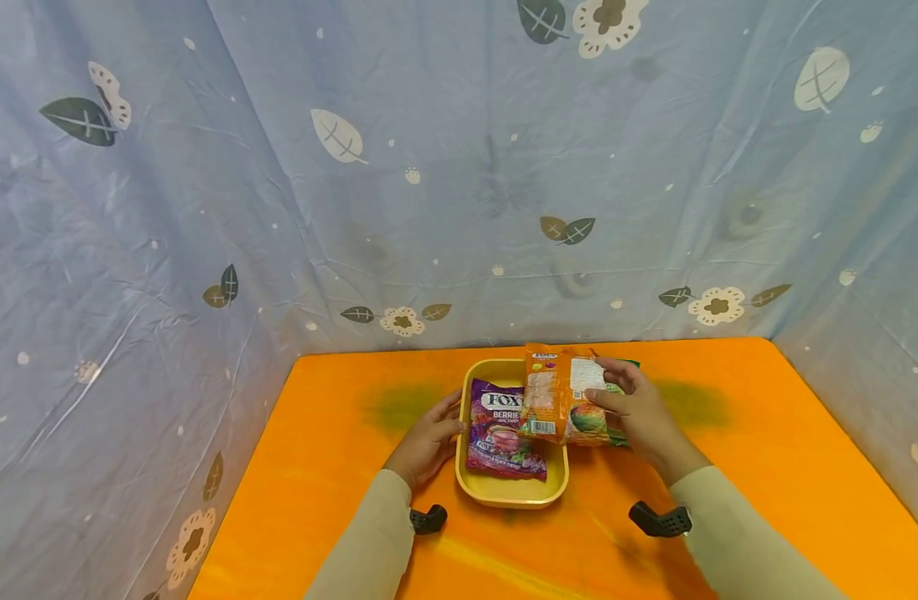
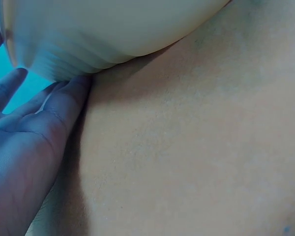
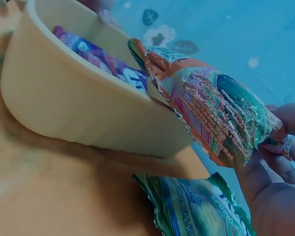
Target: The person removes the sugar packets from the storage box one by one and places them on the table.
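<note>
Leftmost over the orange table [image 1: 301,467], the left hand [image 1: 426,442] rests against the outer wall of the yellow tray [image 1: 507,502], its fingers extended and spread a little, touching the wall without gripping it; a black wrist piece [image 1: 429,520] juts out below this hand; the tray stands close to the table's far edge, about midway between the two far corners; inside it, face up toward its left edge, lies a purple Fox's Berries packet [image 1: 496,433].

Next, an orange packet [image 1: 552,396] hangs tilted across the tray's right edge, partly covering the purple one; whether it touches the rim I cannot tell; a green packet [image 3: 196,204] lies on the table just beside the tray's right wall, partly hidden beneath the orange one in the head view; farthest right, the right hand [image 1: 642,412] pinches the orange packet's end between thumb and fingers, nearly closed on it.
</note>
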Action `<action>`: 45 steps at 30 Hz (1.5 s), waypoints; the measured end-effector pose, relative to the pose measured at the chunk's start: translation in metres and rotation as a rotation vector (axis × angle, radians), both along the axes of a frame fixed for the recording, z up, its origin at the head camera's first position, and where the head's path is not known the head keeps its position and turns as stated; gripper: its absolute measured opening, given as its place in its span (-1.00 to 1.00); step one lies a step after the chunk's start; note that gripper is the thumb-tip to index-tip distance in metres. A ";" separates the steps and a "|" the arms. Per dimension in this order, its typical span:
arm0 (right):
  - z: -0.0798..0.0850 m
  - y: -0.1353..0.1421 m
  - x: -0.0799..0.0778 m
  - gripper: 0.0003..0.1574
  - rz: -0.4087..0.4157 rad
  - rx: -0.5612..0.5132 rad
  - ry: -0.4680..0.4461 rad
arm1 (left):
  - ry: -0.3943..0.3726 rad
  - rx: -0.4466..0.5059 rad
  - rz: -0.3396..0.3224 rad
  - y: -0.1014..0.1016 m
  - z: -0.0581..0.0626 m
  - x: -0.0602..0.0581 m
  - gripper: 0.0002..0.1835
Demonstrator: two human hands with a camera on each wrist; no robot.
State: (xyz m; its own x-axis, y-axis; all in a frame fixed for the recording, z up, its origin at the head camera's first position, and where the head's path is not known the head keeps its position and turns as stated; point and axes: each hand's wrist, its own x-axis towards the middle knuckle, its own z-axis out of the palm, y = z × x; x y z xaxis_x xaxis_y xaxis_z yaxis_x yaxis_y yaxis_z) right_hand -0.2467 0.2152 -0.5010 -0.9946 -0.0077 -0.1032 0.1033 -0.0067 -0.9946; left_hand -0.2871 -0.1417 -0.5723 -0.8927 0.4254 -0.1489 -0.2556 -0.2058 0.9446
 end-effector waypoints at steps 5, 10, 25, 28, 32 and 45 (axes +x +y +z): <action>-0.004 0.007 0.000 -0.11 -0.026 -0.051 0.004 | -0.006 -0.002 0.001 -0.001 -0.001 0.000 -0.16; -0.005 0.015 0.001 -0.11 -0.042 -0.103 0.003 | 0.002 0.001 -0.009 -0.002 -0.001 0.000 -0.16; -0.014 0.044 0.001 -0.25 -0.097 -0.193 0.033 | -0.005 0.014 -0.023 -0.005 0.000 -0.001 -0.16; -0.014 0.051 0.002 -0.26 -0.110 -0.211 0.024 | -0.008 0.012 -0.024 -0.005 0.000 -0.001 -0.16; -0.015 0.061 0.005 -0.19 -0.119 -0.194 0.013 | 0.001 0.014 -0.027 -0.005 -0.001 -0.002 -0.16; -0.022 0.093 0.015 -0.10 -0.145 -0.213 -0.019 | -0.003 0.020 -0.023 -0.004 -0.001 -0.003 -0.16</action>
